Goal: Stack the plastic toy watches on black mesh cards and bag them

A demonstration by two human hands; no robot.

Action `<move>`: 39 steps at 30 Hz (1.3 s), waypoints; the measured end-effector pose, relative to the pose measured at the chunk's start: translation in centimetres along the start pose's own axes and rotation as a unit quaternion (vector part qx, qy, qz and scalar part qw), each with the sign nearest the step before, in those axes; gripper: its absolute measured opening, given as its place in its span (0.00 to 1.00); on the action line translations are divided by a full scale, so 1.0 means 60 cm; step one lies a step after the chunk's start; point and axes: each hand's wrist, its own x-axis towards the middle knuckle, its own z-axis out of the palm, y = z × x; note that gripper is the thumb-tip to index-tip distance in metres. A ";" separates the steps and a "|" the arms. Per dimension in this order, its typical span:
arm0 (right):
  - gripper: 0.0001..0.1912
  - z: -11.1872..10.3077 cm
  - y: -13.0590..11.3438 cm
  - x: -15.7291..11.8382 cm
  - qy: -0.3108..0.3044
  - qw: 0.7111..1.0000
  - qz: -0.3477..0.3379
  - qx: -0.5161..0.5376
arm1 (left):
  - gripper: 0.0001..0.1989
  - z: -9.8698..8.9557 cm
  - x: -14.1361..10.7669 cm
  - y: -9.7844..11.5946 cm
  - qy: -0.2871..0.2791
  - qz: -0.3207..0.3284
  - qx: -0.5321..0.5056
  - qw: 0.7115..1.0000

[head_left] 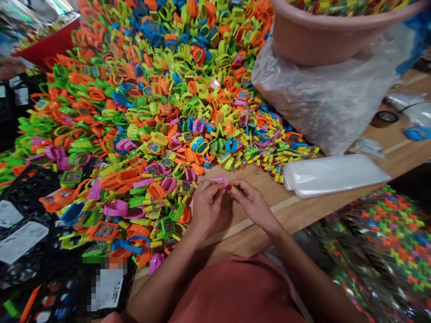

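Note:
My left hand [207, 208] and my right hand [254, 207] meet in front of me above a wooden table [269, 215]. Between their fingertips is a pink plastic toy watch strap [218, 180], with a small red and yellow piece [229, 186] at its end, partly hidden by my fingers. My left hand is pinching the strap, and my right hand is pinching near the small piece. Just beyond and to the left of my hands spreads a huge heap of multicoloured toy watches [141, 112].
A stack of flat clear plastic bags [333, 176] lies to the right of my hands. Behind it sit a bulging clear bag [323, 101] and a pink plastic tub [311, 33]. Black crates with white labels [27, 224] stand at the left, and bagged toys [380, 251] lie at the lower right.

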 end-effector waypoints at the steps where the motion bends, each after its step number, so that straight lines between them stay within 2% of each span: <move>1: 0.17 0.000 -0.003 -0.001 0.001 1.000 0.009 0.017 | 0.09 -0.001 0.000 0.002 -0.002 0.018 0.021 1.000; 5: 0.22 0.002 -0.016 -0.002 0.003 0.998 0.027 0.048 | 0.10 -0.001 0.000 0.006 -0.011 0.080 0.093 0.992; 11: 0.21 0.004 -0.008 -0.001 0.018 0.996 0.042 0.077 | 0.11 0.002 -0.001 0.007 -0.009 0.123 0.133 0.983; 18: 0.26 0.004 -0.013 -0.005 -0.015 0.996 0.060 0.065 | 0.11 -0.002 -0.001 0.003 -0.010 0.125 0.139 0.982; 23: 0.25 0.002 -0.010 -0.003 -0.029 0.995 0.063 0.074 | 0.13 -0.010 0.003 0.009 -0.037 0.152 0.158 0.975; 28: 0.25 0.002 0.001 -0.003 -0.027 0.989 0.095 0.106 | 0.13 -0.008 0.008 0.014 -0.046 0.185 0.151 0.970; 34: 0.24 -0.002 -0.007 -0.009 -0.048 0.989 0.073 0.117 | 0.15 -0.008 0.009 0.009 -0.055 0.163 0.149 0.974; 39: 0.23 -0.010 -0.008 -0.006 -0.060 0.993 0.064 0.084 | 0.14 -0.013 0.010 0.013 -0.051 0.172 0.141 0.974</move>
